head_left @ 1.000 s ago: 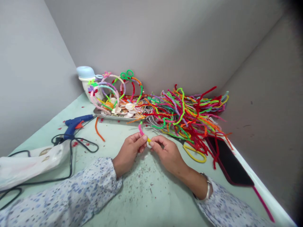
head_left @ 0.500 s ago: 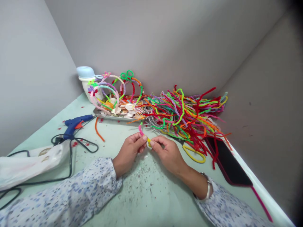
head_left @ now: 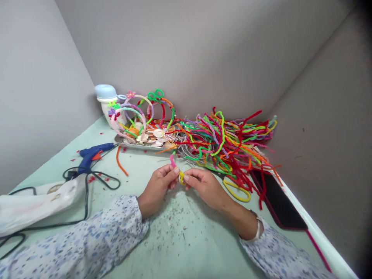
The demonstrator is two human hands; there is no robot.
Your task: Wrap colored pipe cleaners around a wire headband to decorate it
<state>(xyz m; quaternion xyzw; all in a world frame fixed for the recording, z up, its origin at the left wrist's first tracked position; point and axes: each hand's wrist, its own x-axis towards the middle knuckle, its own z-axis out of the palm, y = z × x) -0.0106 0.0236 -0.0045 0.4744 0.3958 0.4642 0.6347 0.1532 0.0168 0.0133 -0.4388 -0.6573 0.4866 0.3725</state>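
Observation:
My left hand (head_left: pixel 158 186) and my right hand (head_left: pixel 203 186) meet over the pale green table (head_left: pixel 180 240), both pinching a small pipe-cleaner piece (head_left: pixel 177 168). Its pink end sticks up above my left fingertips and a yellow loop sits between the two thumbs. Just behind my hands lies a big heap of many-coloured pipe cleaners (head_left: pixel 229 143). A yellow pipe-cleaner loop (head_left: pixel 236 190) lies on the table to the right of my right hand.
A metal tray (head_left: pixel 136 144) with seashells and pipe-cleaner hoops stands at the back, a white and blue jar (head_left: pixel 106 99) behind it. A blue glue gun (head_left: pixel 93 153) with black cord lies left, a white bag (head_left: pixel 35 201) nearer, a dark phone (head_left: pixel 279 201) right. An orange pipe cleaner (head_left: pixel 120 162) lies loose.
My hands stay together on the piece, with the yellow part now turned into a small loop between the thumbs. The view has shifted slightly.

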